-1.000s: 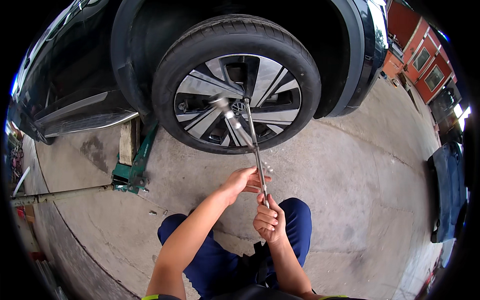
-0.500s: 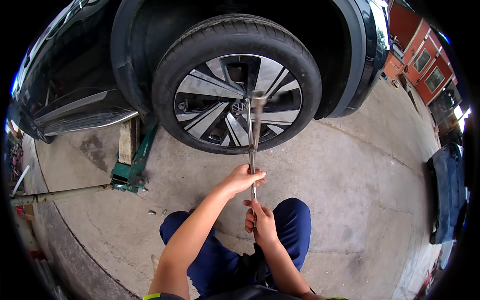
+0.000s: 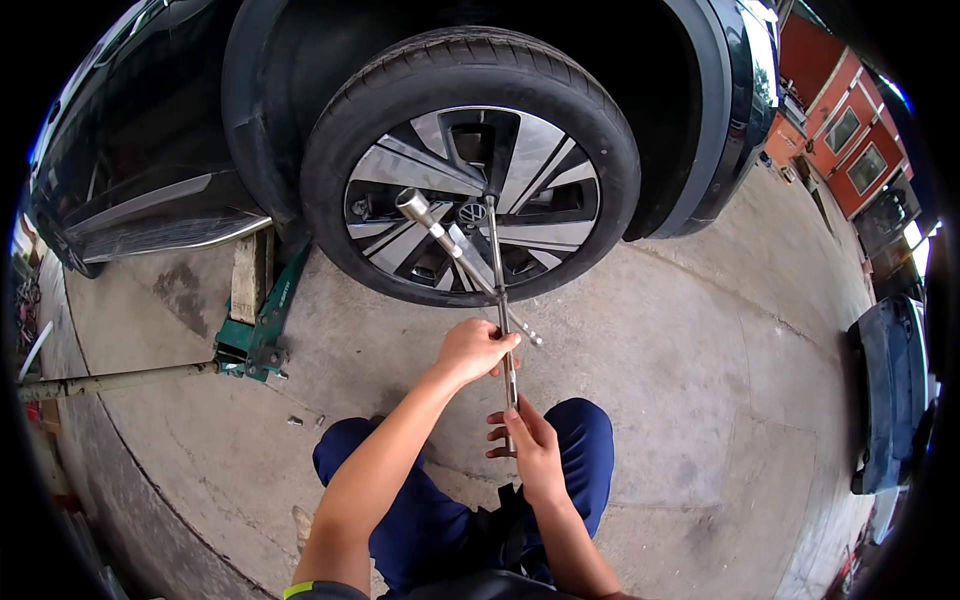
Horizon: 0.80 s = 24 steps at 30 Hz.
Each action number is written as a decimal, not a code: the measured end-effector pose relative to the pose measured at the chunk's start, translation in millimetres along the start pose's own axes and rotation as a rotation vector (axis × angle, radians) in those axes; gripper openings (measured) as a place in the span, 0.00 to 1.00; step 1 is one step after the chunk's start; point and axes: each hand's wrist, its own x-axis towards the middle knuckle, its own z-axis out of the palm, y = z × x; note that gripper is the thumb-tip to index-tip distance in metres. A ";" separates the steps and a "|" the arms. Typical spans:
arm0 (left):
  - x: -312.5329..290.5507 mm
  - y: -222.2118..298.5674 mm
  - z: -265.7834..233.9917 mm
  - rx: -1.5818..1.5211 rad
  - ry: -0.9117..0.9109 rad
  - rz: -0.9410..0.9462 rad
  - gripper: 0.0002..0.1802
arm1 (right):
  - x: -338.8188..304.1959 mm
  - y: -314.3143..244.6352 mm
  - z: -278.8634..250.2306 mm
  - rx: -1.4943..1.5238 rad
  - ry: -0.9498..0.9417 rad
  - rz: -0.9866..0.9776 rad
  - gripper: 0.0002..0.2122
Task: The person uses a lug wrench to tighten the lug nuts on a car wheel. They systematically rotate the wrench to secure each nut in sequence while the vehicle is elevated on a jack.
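Note:
A chrome four-way lug wrench (image 3: pixel 497 262) reaches from the car wheel (image 3: pixel 555 215) toward me. Its far end meets the wheel just above the hub cap, at a lug nut recess. The cross bar slants, with a large open socket at its upper left end. My left hand (image 3: pixel 476 352) is closed round the shaft just below the crossing. Lower down, my right hand (image 3: pixel 535 455) has its thumb against the shaft's near end and its fingers loosely curled behind, somewhat parted. The wheel has a black tyre and silver-and-black spokes.
Left of the wheel a green floor jack (image 3: pixel 252 345) with a wooden block (image 3: pixel 252 272) stands under the dark car's sill. Small metal pieces (image 3: pixel 295 421) lie on the concrete floor. A dark blue car part (image 3: pixel 888 395) stands far right, and red doors (image 3: pixel 860 150) are at the back right.
The lug wrench has turned: its cross bar, nearly in line with the shaft before, now slants with the socket at upper left. My right fingers have loosened a little; my left hand stays on the shaft.

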 end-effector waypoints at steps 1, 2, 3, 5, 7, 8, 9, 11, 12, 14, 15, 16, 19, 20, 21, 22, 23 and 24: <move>-2.4 8.5 2.8 0.073 0.016 -0.034 0.21 | 4.0 9.3 -4.5 -0.145 0.029 -0.064 0.27; -0.1 5.8 2.9 0.141 0.054 -0.007 0.21 | 6.9 14.3 -2.0 -0.347 0.095 -0.120 0.24; 3.5 -1.3 4.0 0.208 0.091 0.020 0.22 | 10.0 14.4 -2.3 -0.359 0.090 -0.062 0.22; 5.8 -6.2 7.4 0.277 0.146 0.055 0.21 | 17.1 12.5 -3.3 -0.200 0.052 0.036 0.20; 6.1 -7.2 12.0 0.281 0.182 0.069 0.21 | 24.2 13.3 -7.8 0.141 -0.012 0.113 0.18; 6.3 -12.0 12.0 0.046 0.122 0.071 0.22 | 25.3 10.9 -7.9 0.261 -0.064 0.159 0.18; 7.8 -18.5 12.2 -0.189 0.063 0.071 0.23 | 25.8 7.6 -9.9 0.382 -0.117 0.207 0.18; 10.1 -17.1 12.1 -0.547 -0.092 0.018 0.23 | 30.7 13.9 -24.4 0.725 -0.249 0.295 0.19; 6.3 -11.0 10.2 -0.600 -0.142 -0.009 0.23 | 33.4 19.9 -27.2 0.971 -0.368 0.344 0.19; 0.3 -4.0 6.8 -0.705 -0.239 -0.067 0.22 | 36.6 31.5 -27.2 1.462 -0.613 0.444 0.19; 2.7 -7.7 7.2 -0.621 -0.207 -0.036 0.22 | 38.6 37.0 -24.1 1.516 -0.699 0.437 0.20; 7.2 -13.7 9.0 -0.538 -0.176 -0.005 0.22 | 39.2 38.7 -25.5 1.247 -0.601 0.381 0.21; 2.7 -24.0 0.7 -0.193 -0.009 -0.039 0.23 | 24.1 16.5 -4.0 0.362 -0.213 0.260 0.22; 1.2 -22.6 -1.0 -0.067 0.044 -0.057 0.24 | 18.6 12.8 5.7 0.266 -0.141 0.185 0.21; -1.5 -16.2 -2.0 0.021 0.080 -0.067 0.24 | 14.3 12.3 14.6 0.165 -0.065 0.110 0.21; -4.7 -8.7 -4.1 0.110 0.116 -0.077 0.24 | 11.9 13.9 20.9 0.065 0.010 0.036 0.21; -8.1 -0.8 -6.5 0.196 0.156 -0.083 0.24 | 11.8 14.9 24.1 0.057 0.010 0.011 0.20; -11.1 5.9 -5.8 0.214 0.161 -0.054 0.24 | 10.7 10.6 21.8 0.121 0.011 0.063 0.20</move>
